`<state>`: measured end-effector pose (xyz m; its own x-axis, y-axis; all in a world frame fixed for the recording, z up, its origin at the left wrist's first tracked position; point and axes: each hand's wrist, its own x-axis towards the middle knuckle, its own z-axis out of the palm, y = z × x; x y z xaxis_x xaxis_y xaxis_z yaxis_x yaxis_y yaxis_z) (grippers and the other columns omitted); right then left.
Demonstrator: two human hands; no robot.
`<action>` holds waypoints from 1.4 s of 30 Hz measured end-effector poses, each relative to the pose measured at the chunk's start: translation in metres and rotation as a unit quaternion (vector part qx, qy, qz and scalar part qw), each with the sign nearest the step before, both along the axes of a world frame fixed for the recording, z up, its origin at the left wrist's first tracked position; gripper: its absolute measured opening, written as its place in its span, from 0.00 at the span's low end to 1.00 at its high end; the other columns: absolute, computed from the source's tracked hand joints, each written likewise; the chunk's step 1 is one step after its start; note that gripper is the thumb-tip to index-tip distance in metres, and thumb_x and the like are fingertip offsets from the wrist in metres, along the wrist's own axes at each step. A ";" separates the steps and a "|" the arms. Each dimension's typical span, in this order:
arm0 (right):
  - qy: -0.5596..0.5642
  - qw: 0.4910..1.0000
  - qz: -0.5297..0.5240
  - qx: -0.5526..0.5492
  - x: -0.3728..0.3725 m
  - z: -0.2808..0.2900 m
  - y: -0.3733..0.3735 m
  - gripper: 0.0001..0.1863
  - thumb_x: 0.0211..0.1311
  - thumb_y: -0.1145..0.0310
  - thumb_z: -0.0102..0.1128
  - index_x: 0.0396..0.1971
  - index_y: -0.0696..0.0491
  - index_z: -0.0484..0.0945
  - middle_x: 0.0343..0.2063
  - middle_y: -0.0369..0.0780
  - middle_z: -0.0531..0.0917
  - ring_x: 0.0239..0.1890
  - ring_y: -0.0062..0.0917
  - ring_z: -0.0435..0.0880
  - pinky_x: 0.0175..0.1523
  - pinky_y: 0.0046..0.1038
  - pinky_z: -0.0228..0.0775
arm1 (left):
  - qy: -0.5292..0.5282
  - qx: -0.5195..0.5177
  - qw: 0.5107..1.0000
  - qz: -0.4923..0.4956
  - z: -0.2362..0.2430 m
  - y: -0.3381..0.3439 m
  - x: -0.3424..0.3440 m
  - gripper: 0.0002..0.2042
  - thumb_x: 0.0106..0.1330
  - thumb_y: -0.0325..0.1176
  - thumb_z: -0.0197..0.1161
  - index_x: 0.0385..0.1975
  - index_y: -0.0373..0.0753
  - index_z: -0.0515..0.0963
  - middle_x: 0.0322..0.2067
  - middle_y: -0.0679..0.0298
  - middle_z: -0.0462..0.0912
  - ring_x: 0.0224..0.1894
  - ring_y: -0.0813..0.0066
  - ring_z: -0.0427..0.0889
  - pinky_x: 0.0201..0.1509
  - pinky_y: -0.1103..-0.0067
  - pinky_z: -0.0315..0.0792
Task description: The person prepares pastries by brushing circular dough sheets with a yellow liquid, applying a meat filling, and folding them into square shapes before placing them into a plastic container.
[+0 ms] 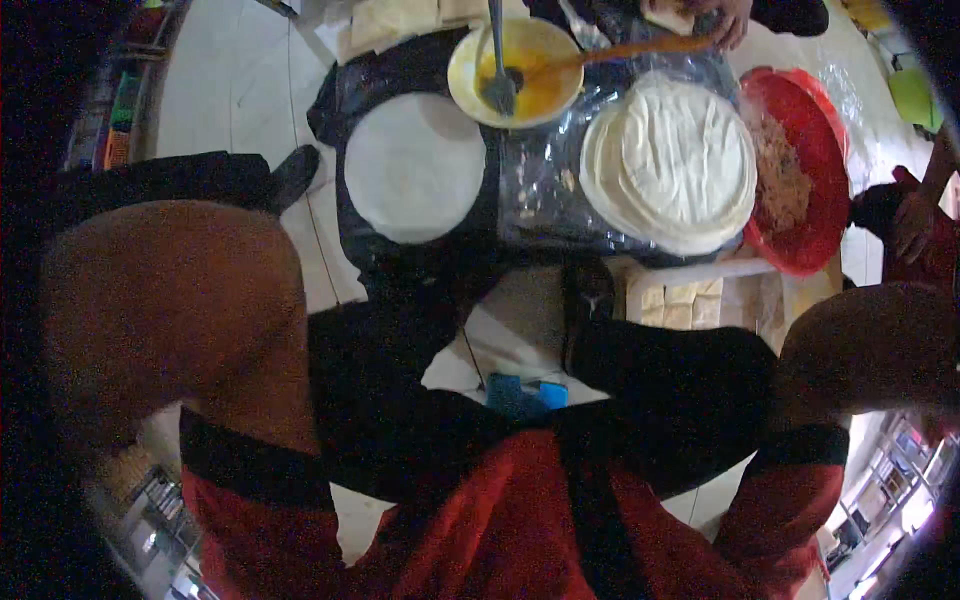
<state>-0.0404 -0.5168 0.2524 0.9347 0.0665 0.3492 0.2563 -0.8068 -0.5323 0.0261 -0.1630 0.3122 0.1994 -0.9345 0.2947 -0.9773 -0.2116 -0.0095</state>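
Both my arms, the left forearm (175, 310) and the right forearm (870, 345), are bent up close at the sides, and my hands are out of the frame. Ahead on the dark plastic-covered surface (540, 200) lies a single round white wrapper sheet (415, 168). To its right is a stack of round wrapper sheets (680, 165), the top one wrinkled. Behind them, a pale bowl (462, 85) holds yellow liquid like beaten egg. A grey-handled brush (498, 50) and a wooden utensil (640, 48) rest in it.
At right, a red basin (825, 190) holds shredded filling (780, 180). Below it, a tray (745, 268) contains folded pale squares (680, 305); more folded squares (390, 22) lie at the back. Other people's hands (730, 18) show at top and right. Blue objects (520, 393) lie between my legs.
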 end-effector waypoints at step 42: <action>0.043 0.948 -0.308 0.063 -0.138 -0.029 -0.171 0.06 0.71 0.70 0.54 0.38 0.57 0.77 0.29 0.37 0.86 0.22 0.15 0.81 0.27 0.20 0.73 | 0.198 0.060 0.978 0.002 -0.007 0.040 -0.010 0.18 0.56 0.45 0.74 0.38 0.40 0.83 0.35 0.60 0.84 0.35 0.62 0.83 0.39 0.69 0.76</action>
